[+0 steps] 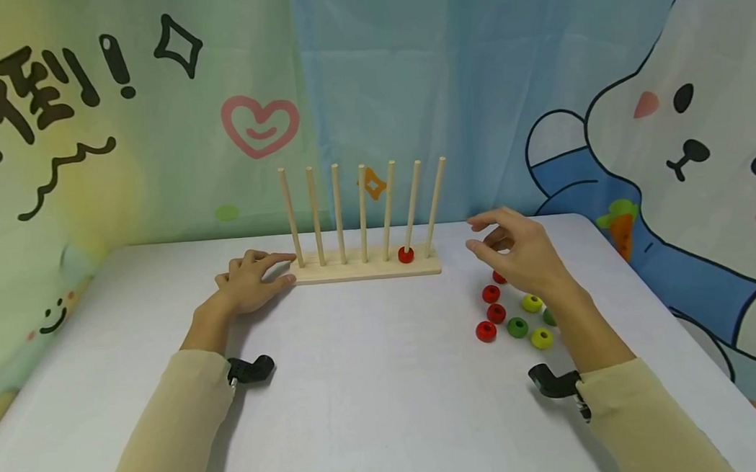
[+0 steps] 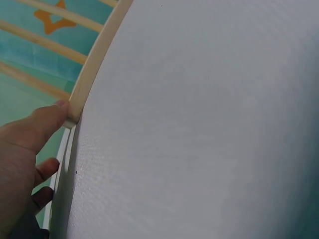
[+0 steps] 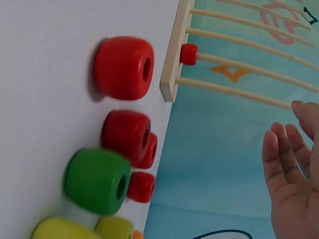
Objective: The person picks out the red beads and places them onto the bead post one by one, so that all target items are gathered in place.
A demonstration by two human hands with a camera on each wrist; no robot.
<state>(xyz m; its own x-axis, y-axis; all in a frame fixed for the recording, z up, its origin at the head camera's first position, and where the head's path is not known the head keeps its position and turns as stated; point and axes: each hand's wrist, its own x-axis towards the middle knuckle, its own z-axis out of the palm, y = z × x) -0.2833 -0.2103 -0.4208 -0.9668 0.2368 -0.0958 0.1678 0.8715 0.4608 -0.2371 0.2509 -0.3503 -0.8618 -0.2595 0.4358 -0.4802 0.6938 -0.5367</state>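
A wooden peg board (image 1: 367, 270) with several upright pegs stands toward the table's far edge. One red bead (image 1: 406, 254) sits at the bottom of its second peg from the right. My left hand (image 1: 251, 281) holds the board's left end, thumb at the front corner and index finger at the end; the left wrist view shows the thumb (image 2: 50, 119) against the base. Above the table, right of the board, my right hand (image 1: 515, 249) hovers with fingers loosely bent and nothing between them. Beneath it lie loose beads: red (image 1: 486, 331), green (image 1: 517, 328) and yellow (image 1: 542, 338).
The white table (image 1: 375, 395) has its far edge just behind the board. A printed cloth (image 1: 380, 62) hangs behind it. Black wrist mounts (image 1: 251, 369) stick out from both sleeves. In the right wrist view, the nearest red bead (image 3: 124, 68) lies with its hole facing sideways.
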